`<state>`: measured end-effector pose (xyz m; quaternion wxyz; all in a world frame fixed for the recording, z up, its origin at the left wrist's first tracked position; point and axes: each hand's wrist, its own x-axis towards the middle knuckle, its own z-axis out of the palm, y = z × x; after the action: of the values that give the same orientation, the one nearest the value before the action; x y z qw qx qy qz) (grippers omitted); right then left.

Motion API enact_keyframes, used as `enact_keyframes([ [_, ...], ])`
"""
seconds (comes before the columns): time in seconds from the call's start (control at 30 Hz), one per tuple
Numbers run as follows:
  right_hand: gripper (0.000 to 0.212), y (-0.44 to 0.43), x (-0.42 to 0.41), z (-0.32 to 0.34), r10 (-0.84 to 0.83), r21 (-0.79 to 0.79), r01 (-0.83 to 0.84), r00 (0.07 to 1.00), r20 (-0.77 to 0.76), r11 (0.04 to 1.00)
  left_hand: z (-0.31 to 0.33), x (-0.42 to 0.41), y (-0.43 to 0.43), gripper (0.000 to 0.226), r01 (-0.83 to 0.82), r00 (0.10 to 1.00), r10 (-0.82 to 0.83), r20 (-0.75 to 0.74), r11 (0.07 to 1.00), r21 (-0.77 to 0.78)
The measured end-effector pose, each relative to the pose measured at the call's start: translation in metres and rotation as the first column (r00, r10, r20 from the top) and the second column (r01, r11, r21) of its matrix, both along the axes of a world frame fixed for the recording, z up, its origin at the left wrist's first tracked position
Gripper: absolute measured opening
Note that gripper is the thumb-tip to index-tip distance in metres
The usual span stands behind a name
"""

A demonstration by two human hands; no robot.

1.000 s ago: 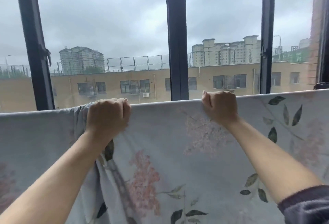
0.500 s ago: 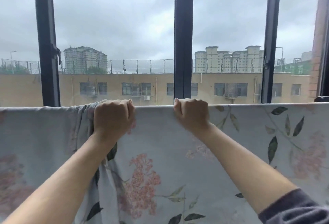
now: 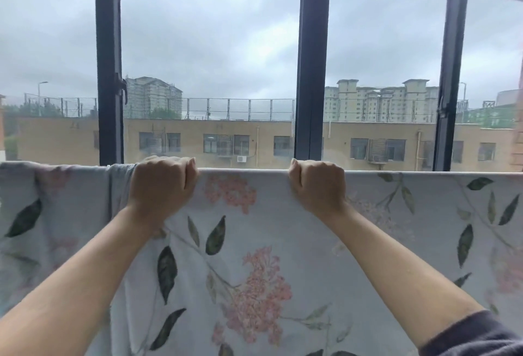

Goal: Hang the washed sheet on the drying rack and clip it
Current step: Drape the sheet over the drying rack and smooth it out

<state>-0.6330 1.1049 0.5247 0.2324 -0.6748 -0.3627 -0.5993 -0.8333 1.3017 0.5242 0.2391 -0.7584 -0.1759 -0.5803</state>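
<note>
Two hands: left hand (image 3: pixel 161 183), right hand (image 3: pixel 317 186), near each other along the top fold.
Grip: each fist curled tight round cloth at the fold.
Sheet (image 3: pixel 254 242): floral, draped over the drying rack, which it hides; bunched just left of the left hand.
Done: hung, by the look of it.
Left: smoothing the bunch; clipping, with no clips in view.
Backdrop: window frame (image 3: pixel 311 58).

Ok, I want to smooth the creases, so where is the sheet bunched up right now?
In the head view, left of centre: the sheet gathers into folds at its top edge beside the left hand, below the left window bar.
</note>
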Motion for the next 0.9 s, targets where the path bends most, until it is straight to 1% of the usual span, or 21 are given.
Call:
enact_keyframes([
  [0.1, 0.046, 0.006, -0.007, 0.0, 0.004, -0.01, -0.004, 1.0, -0.02, 1.0, 0.001, -0.013, 0.016, 0.047, 0.022, 1.0, -0.022, -0.015, 0.999, 0.03],
  [0.2, 0.046, 0.016, -0.015, -0.001, 0.008, 0.019, -0.007, 1.0, -0.009, 1.0, 0.002, -0.031, 0.039, 0.048, 0.036, 0.999, -0.035, -0.015, 0.999, 0.041],
  [0.3, 0.047, 0.023, -0.021, 0.0, -0.01, 0.037, 0.011, 1.0, -0.023, 0.999, 0.006, -0.054, 0.066, 0.05, 0.004, 1.0, -0.004, 0.003, 1.0, -0.021],
  [0.37, 0.048, 0.025, -0.023, 0.0, -0.023, 0.036, 0.025, 0.998, -0.057, 0.999, 0.007, -0.068, 0.083, 0.052, 0.002, 1.0, -0.001, 0.014, 0.998, -0.062],
  [0.47, 0.05, 0.025, -0.025, 0.0, -0.05, 0.036, 0.054, 0.994, -0.097, 0.998, 0.006, -0.082, 0.097, 0.052, 0.012, 1.0, -0.011, 0.025, 0.999, -0.042],
  [0.57, 0.047, 0.031, -0.039, 0.002, -0.038, 0.008, 0.04, 0.986, -0.162, 0.999, 0.006, -0.086, 0.098, 0.053, 0.029, 1.0, -0.029, 0.008, 0.999, -0.043],
  [0.63, 0.043, 0.048, -0.059, 0.004, 0.0, -0.027, -0.004, 0.991, -0.133, 1.0, 0.005, -0.085, 0.096, 0.054, 0.04, 0.999, -0.04, 0.012, 0.998, -0.047],
  [0.77, 0.045, 0.117, -0.114, 0.003, 0.081, -0.064, -0.083, 0.996, -0.035, 0.995, 0.006, -0.082, 0.09, 0.057, 0.037, 0.999, -0.037, 0.005, 0.998, -0.05],
  [0.83, 0.049, 0.143, -0.134, 0.002, 0.064, -0.07, -0.067, 0.997, -0.05, 0.995, 0.006, -0.081, 0.086, 0.056, 0.025, 1.0, -0.025, 0.005, 0.999, -0.042],
  [0.9, 0.052, 0.148, -0.142, 0.004, 0.043, -0.07, -0.049, 0.995, -0.088, 0.996, 0.006, -0.084, 0.088, 0.055, 0.023, 1.0, -0.023, 0.012, 0.999, -0.028],
])
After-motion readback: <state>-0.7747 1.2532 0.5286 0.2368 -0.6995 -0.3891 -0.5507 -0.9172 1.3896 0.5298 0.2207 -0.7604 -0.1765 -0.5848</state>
